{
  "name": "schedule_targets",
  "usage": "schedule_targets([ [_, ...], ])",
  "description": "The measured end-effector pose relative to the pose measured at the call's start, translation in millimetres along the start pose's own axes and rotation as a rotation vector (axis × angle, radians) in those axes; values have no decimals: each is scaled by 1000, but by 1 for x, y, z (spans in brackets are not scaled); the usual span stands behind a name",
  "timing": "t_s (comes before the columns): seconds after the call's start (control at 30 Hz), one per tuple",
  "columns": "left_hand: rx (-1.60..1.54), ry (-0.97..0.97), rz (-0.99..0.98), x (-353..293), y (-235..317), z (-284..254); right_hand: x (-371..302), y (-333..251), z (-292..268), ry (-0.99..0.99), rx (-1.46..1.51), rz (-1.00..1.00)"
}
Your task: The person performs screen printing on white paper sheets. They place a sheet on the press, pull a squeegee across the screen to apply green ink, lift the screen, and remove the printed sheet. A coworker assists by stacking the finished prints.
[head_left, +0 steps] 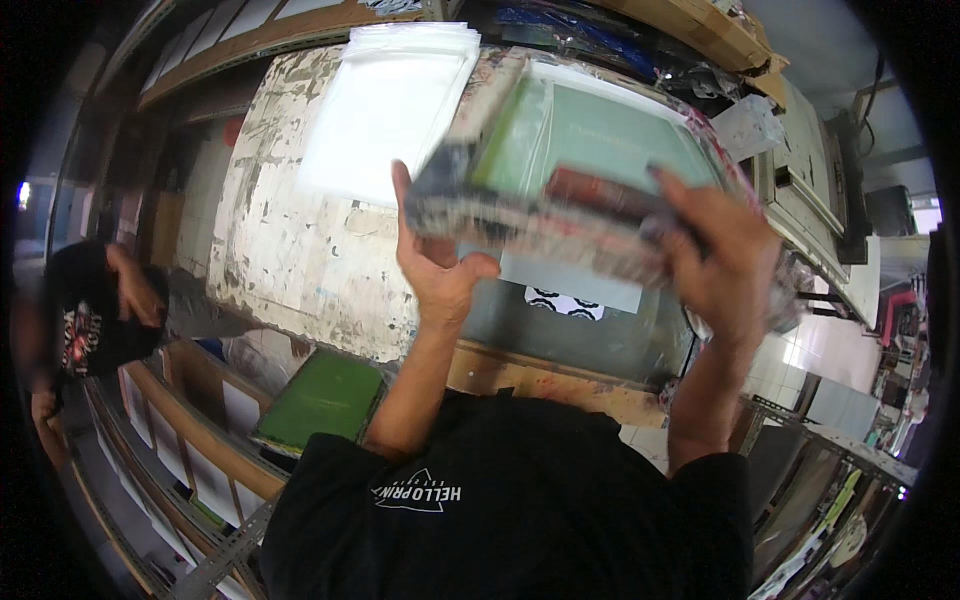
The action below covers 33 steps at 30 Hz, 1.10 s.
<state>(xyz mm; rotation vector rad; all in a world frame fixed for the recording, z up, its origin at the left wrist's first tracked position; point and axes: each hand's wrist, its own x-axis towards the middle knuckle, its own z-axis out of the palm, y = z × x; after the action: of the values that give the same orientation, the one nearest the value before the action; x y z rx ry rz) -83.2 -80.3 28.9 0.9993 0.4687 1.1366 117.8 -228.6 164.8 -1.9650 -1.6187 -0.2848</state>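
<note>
A screen-printing frame (585,240) with a pale green mesh is tilted up in front of me, its near edge raised and blurred by motion. My left hand (438,270) is at the frame's near left corner, one finger up along its side and the thumb under the near edge. By the near right side, my right hand (720,250) closes around the end of a reddish-brown bar, seemingly a squeegee (600,195). Below the raised edge, a white sheet with black round prints (565,303) lies on a grey printing bed (530,335). The fingertips of both hands are partly hidden or blurred.
A stack of white sheets (390,100) lies on the paint-worn table (270,210) at left. A green screen (325,400) stands beside shelving at lower left. Another person (105,310) is at far left. A clear plastic bag (748,127) and cardboard (690,30) sit at the back right.
</note>
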Motion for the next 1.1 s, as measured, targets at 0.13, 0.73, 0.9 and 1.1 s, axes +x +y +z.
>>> schedule_targets([
  [0.13,243,-15,-305,-59,-30,-85,-52,-6,58,-94,166,168],
  [0.73,1208,-210,68,-92,-85,-152,-56,146,245,-202,-97,230],
  [0.9,1179,-212,37,-97,-85,-159,15,221,265,-232,-163,275],
  [1.1,1168,-203,41,-96,-87,-156,64,274,278,-154,-219,176],
])
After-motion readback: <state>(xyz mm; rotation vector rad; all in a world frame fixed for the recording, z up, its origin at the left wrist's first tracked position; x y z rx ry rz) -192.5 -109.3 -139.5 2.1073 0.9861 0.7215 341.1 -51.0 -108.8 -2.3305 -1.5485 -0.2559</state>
